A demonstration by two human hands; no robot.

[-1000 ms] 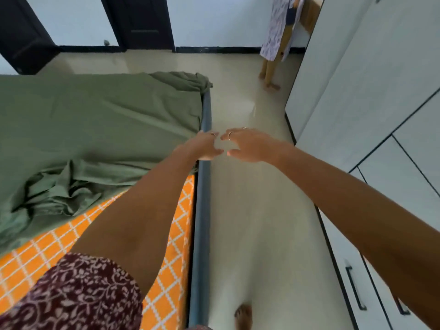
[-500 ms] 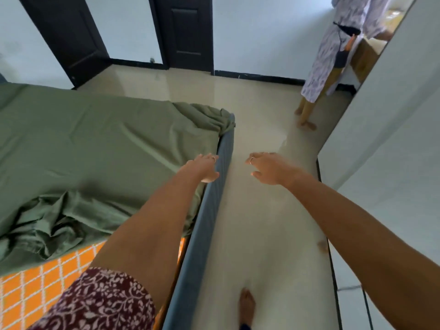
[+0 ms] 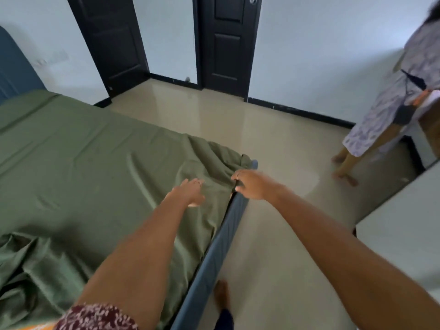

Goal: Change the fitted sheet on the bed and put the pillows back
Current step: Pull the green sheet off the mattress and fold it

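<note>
While the green fitted sheet (image 3: 95,167) lies spread over most of the bed, its corner beside the blue bed frame (image 3: 214,246) sits bunched and untucked, and both hands work there. Fingers of the right hand (image 3: 252,185) curl at the sheet's edge just where it meets the frame rail, seemingly pinching the hem to draw it down over the mattress side; motion blur keeps the exact hold uncertain. On the sheet just inward of the frame, the left hand (image 3: 190,192) lies with fingers straight and slightly spread, holding nothing, likely pressing the cloth flat so it stays put as the edge is pulled. Away from the frame, toward the near end of the bed, the sheet is heaped in loose folds, so that end looks not yet fitted. A bare foot (image 3: 221,294) stands on the floor (image 3: 273,258) right beside the frame, close enough to lean over. Beyond the frame's far end another person (image 3: 390,115) stands, well apart. No pillows are in view. No brand, label or writing can be read anywhere
</note>
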